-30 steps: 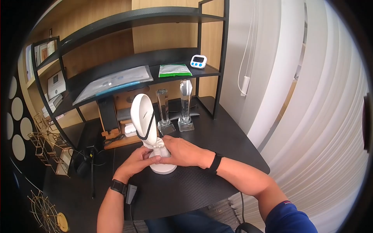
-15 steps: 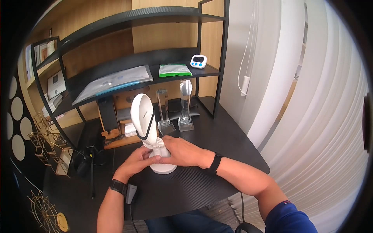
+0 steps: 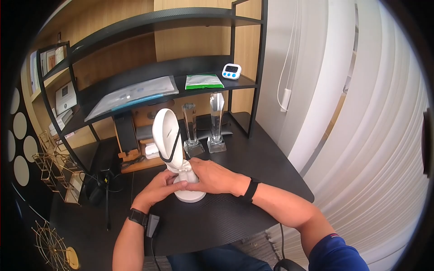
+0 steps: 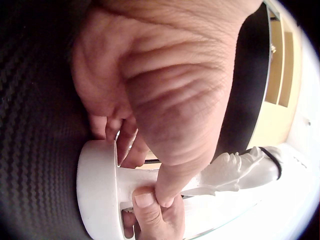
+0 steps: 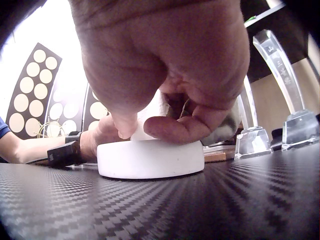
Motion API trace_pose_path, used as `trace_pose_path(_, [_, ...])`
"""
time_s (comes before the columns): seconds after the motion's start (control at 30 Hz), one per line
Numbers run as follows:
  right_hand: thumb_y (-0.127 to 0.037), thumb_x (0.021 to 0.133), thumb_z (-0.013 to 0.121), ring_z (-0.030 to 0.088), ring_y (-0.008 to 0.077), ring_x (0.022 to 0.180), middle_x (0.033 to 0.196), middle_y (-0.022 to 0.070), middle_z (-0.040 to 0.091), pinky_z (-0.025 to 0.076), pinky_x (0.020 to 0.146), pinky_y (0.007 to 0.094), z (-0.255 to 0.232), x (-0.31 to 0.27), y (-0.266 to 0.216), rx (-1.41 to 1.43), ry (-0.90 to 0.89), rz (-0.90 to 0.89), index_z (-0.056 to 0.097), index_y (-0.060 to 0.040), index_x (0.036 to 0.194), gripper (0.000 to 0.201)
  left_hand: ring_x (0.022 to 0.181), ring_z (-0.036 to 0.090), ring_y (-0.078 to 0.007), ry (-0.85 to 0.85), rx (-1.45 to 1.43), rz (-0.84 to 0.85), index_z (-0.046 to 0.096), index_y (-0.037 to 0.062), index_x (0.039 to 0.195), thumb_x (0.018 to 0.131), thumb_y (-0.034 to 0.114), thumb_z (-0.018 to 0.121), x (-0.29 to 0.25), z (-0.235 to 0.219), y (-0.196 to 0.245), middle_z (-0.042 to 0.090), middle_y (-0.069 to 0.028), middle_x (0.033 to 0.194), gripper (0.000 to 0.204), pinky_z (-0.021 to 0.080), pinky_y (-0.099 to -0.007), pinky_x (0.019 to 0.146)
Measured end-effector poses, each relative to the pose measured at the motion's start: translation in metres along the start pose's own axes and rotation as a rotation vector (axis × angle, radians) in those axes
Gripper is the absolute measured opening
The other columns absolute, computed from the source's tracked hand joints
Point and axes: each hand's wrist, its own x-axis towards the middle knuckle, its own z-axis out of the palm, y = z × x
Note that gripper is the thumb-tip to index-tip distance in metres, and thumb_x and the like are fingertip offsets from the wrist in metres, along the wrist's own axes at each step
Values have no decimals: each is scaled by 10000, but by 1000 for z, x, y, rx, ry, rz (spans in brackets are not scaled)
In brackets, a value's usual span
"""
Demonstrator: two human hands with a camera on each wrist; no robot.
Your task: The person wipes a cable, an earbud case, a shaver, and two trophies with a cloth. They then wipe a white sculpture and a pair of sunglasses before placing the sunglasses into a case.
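Head view: the left hand (image 3: pixel 158 189) and the right hand (image 3: pixel 212 177) are gripping the white statue (image 3: pixel 167 143) just above its base, their fingers curling round it and the thumbs touching. The statue is standing upright on the desk (image 3: pixel 217 221). Behind it two trophies (image 3: pixel 216 131) are standing; farther, a packet (image 3: pixel 203 81) and a timer (image 3: pixel 231 71) are resting on the shelf (image 3: pixel 246 83).

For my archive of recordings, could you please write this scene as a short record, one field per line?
Main object: white stand, upright, with oval top and black band
Left hand: left hand grips its lower part
Right hand: right hand grips the same part
Support: black desk
Behind, rightward: two clear trophies
Shelf: timer, green-and-white packet
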Motion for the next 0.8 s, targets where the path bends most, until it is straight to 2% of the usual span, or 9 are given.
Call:
trace_pose_path(0.17, [-432, 985, 790, 716, 484, 1132, 1242, 314, 691, 588, 996, 511, 0, -1, 0, 3, -3, -15, 622, 98, 1342, 661, 1245, 661, -114, -6, -4, -1, 607, -35, 1483, 1054, 287, 794, 0, 0, 0, 707, -60, 1383, 568, 515, -304, 1116])
trace_pose_path(0.23, [-402, 1002, 781, 691, 499, 1121, 1259, 284, 670, 565, 986, 526, 0, -1, -1, 6, -8, 24, 618, 57, 1355, 602, 1273, 653, -129, 2, -15, -21, 574, -31, 1519, 1045, 231, 806, 0, 0, 2, 697, -78, 1410, 589, 517, -313, 1113])
trace_pose_path(0.33, [-424, 977, 799, 714, 483, 1134, 1252, 314, 691, 589, 997, 509, -1, 0, -1, -10, -5, 3, 618, 96, 1344, 661, 1292, 645, -135, 10, -11, -31, 571, -29, 1523, 1046, 234, 804, 0, 0, 2, 690, -81, 1426, 593, 513, -319, 1126])
trace_pose_path(0.53, [-419, 975, 800, 717, 479, 1132, 1257, 315, 689, 591, 996, 510, 1, 1, 2, -15, -16, 1, 617, 98, 1341, 659, 1327, 630, -146, 0, -12, -29, 562, -22, 1535, 1043, 237, 807, 0, 0, 3, 674, -89, 1458, 608, 499, -327, 1152])
trace_pose_path(0.63, [-430, 979, 795, 718, 478, 1135, 1259, 316, 689, 592, 998, 508, -1, 0, 0, -16, -21, 6, 616, 101, 1346, 669, 1254, 659, -122, 11, 2, 2, 598, -44, 1490, 1043, 312, 807, -2, 3, 6, 709, -68, 1381, 608, 507, -298, 1121])
trace_pose_path(0.8, [-458, 987, 781, 719, 475, 1139, 1269, 313, 688, 592, 998, 506, -1, 0, -1, -8, -15, 16, 617, 100, 1354, 687, 1249, 657, -116, 10, -7, 4, 605, -43, 1483, 1043, 307, 807, -2, 3, 6, 709, -65, 1380, 597, 506, -298, 1121])
